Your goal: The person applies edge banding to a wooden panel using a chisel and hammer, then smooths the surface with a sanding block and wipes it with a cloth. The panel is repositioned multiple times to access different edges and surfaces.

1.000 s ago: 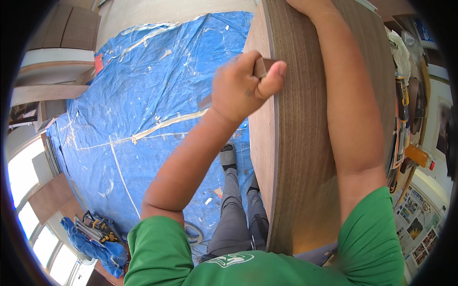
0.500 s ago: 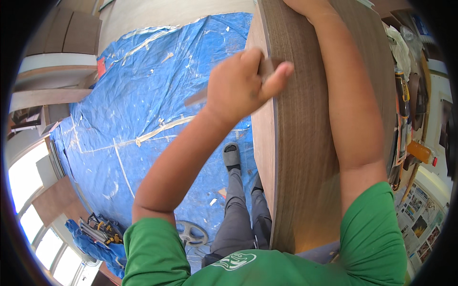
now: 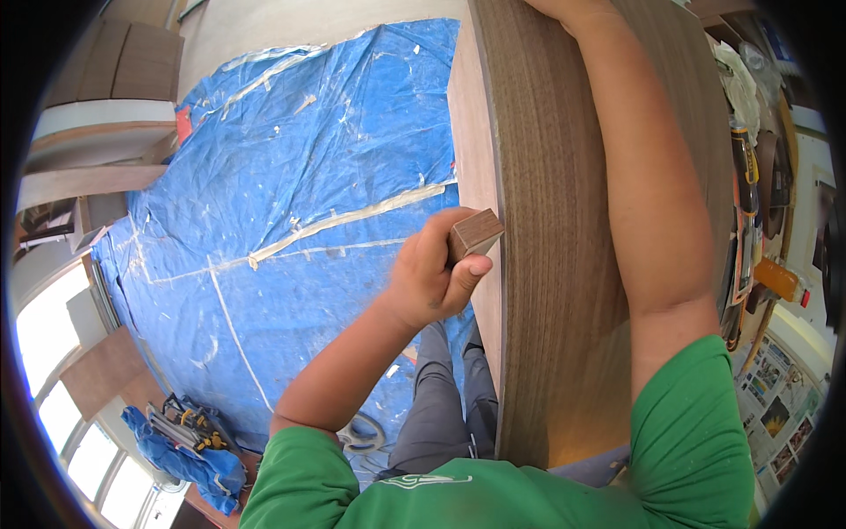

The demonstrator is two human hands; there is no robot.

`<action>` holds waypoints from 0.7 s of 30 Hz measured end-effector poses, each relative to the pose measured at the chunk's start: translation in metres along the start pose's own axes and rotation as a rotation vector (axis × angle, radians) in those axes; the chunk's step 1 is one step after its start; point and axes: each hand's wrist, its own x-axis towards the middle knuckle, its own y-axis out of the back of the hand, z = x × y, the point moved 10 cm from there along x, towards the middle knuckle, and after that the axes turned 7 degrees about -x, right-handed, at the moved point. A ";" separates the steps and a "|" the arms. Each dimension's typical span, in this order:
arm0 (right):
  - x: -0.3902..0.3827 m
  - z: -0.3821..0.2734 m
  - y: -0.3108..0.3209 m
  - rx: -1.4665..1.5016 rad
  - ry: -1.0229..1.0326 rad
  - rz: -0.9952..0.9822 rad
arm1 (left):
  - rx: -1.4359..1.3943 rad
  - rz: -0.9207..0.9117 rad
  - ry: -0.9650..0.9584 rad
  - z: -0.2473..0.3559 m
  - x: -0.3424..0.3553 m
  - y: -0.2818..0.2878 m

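A small squared wooden block with a dark brown wood-grain face is in the grip of my left hand. Its thumb and fingers wrap round the block, and the block's end comes up to the left edge of a long brown wood-grain panel or cabinet. Whether the block touches that edge I cannot tell. Far along the panel, at the top of the view, my right hand lies over the panel's surface; its fingers are cut off by the upper rim of the picture.
A blue tarp with tape strips covers the floor on the left. Tools and an orange bottle line the right side, near newspaper sheets. Brown boards stand at the far left. A yellow-black tool sits at the lower left.
My left hand has come down and nearer to me with the block, which now points its end toward the panel edge. The right arm has barely moved.
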 end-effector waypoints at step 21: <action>-0.001 -0.003 0.003 0.016 -0.034 -0.037 | 0.143 0.007 0.091 0.000 0.107 0.015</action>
